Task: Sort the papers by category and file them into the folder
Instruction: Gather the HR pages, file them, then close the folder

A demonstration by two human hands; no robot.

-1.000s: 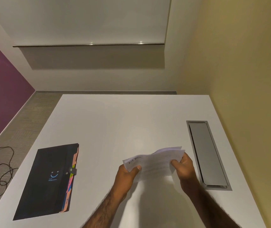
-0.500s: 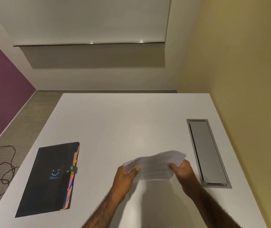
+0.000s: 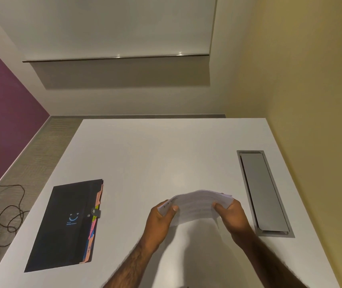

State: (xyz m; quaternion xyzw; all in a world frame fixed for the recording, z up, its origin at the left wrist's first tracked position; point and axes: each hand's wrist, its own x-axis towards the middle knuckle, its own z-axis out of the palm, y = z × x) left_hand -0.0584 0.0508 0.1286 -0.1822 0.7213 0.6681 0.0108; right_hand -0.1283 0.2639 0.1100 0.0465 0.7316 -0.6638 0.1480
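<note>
- Left hand [image 3: 161,217]: curled round the left end of the papers [image 3: 199,204], thumb on top, fingers underneath.
- Right hand [image 3: 231,217]: grips the right end the same way, thumb on top. Neither hand is free.
- The papers are one small stack, bowed upward between the two hands. I see them held above the table [image 3: 166,146], not lying on it, toward the near edge and right of centre. There is handwriting at the top left corner, too small for me to read.
- Folder [image 3: 68,221]: black, flat on the table beside the left edge, toward the near left corner, well apart from the hands. It is closed, with its strap clasp [image 3: 96,212] fastened over the right side. Coloured index tabs [image 3: 92,229] stick out along that side.
- Grey hatch [image 3: 263,192] sits flush in the table along the right edge, just beside the right hand.
- Cable [image 3: 8,206] lies on the floor past the left edge.
- Step, my call: early, with the stack in hand for a look-through. Nothing is sorted into piles and nothing is filed.
- Next move, my call: the sheets need reading and splitting by category, so one hand has to let go and peel off the top sheet while the other keeps the stack. The folder needs unclasping before anything goes in.
- Risk: loose sheets could slip or fan out on a one-handed hold.
</note>
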